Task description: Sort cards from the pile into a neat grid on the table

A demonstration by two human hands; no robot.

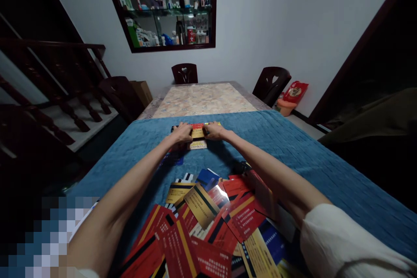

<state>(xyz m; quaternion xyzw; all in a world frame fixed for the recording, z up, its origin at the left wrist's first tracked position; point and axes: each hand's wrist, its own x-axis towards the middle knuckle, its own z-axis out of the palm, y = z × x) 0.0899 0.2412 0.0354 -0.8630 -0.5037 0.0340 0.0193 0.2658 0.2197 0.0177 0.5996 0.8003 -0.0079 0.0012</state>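
Observation:
Both arms reach forward over a blue cloth. My left hand (183, 133) has its fingers curled at the left end of a gold card (197, 133). At the card's right end is my right hand (213, 131), its fingers bent in the same way. Other cards lie under and around the hands: a red strip shows behind, and a pale card (198, 144) shows in front. My fingertips are small in view and partly hidden. Nearer to me lies a loose heap of red cards (213, 258), gold cards (201, 205) and blue cards (207, 178), overlapping at many angles.
The blue cloth (114, 160) covers the near part of a patterned table (208, 97). A small black object (241, 167) lies beside my right forearm. Dark wooden chairs (272, 83) stand around the table. A wall cabinet (172, 47) and a stair railing (52, 44) are beyond.

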